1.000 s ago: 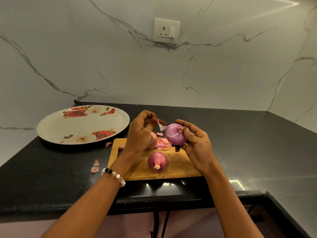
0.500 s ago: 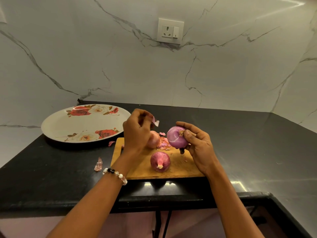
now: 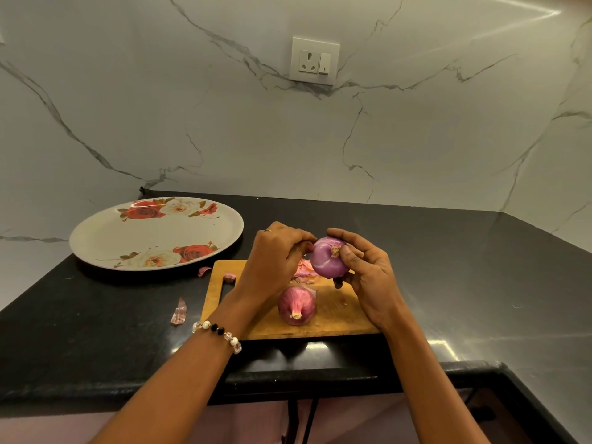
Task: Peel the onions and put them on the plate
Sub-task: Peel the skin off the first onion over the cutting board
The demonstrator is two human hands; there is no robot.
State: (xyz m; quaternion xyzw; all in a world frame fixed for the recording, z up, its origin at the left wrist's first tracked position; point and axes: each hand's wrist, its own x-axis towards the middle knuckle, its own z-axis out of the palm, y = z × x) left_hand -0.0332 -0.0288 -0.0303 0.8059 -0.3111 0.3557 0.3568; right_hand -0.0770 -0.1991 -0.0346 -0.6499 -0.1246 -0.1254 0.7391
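My right hand [image 3: 368,277] grips a partly peeled purple onion [image 3: 330,256] above the wooden cutting board [image 3: 339,315], root end facing me. My left hand [image 3: 275,261] has its fingers curled, the tips pinching at the skin on the onion's left side. An unpeeled red onion [image 3: 297,306] lies on the board near its front. Loose peels [image 3: 304,271] are heaped behind it, partly hidden by my left hand. The floral plate [image 3: 160,233] sits at the left with nothing on it.
Peel scraps [image 3: 178,313] lie on the black counter [image 3: 448,283] left of the board, one more scrap [image 3: 203,270] by the plate. The counter's front edge runs just below the board. A wall socket [image 3: 315,60] is on the marble backsplash.
My left hand no longer holds the torn peel piece and has returned to the onion's left side. My right hand turned the onion slightly.
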